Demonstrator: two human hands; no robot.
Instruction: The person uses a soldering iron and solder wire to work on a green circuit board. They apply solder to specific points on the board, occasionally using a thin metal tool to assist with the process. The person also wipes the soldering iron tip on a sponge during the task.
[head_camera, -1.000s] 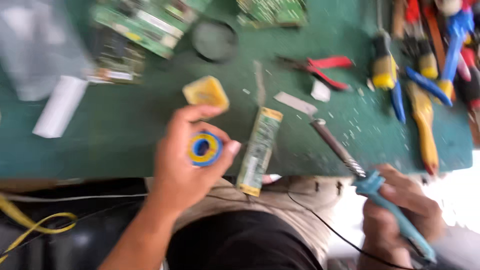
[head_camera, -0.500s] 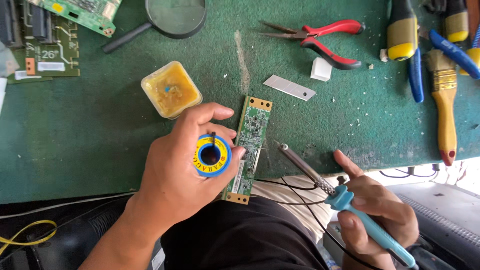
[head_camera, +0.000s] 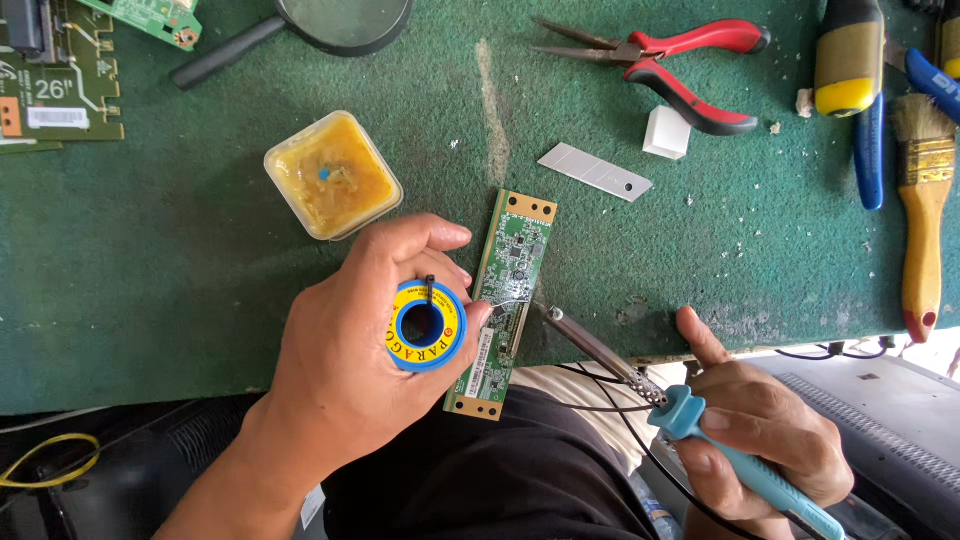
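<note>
My left hand (head_camera: 350, 360) grips a small blue and yellow spool of solder wire (head_camera: 427, 326), with the wire end reaching toward a narrow green circuit board (head_camera: 505, 300) that lies at the near edge of the green mat. A soldering iron (head_camera: 690, 425) with a light blue handle is held in my right hand (head_camera: 765, 440); its metal tip sits just right of the board's middle. The iron's black cord runs down over my lap.
A square tub of yellow flux paste (head_camera: 333, 175) stands behind my left hand. Red-handled pliers (head_camera: 670, 60), a cutter blade (head_camera: 595, 172), a white block (head_camera: 667, 132), a paintbrush (head_camera: 922, 200), screwdrivers (head_camera: 850, 70), a magnifier (head_camera: 330, 20) and more circuit boards (head_camera: 60, 85) lie on the green mat (head_camera: 150, 270).
The view has steadied and moved closer. My left hand with the spool has come nearer the board, and the iron's tip has moved in beside the board.
</note>
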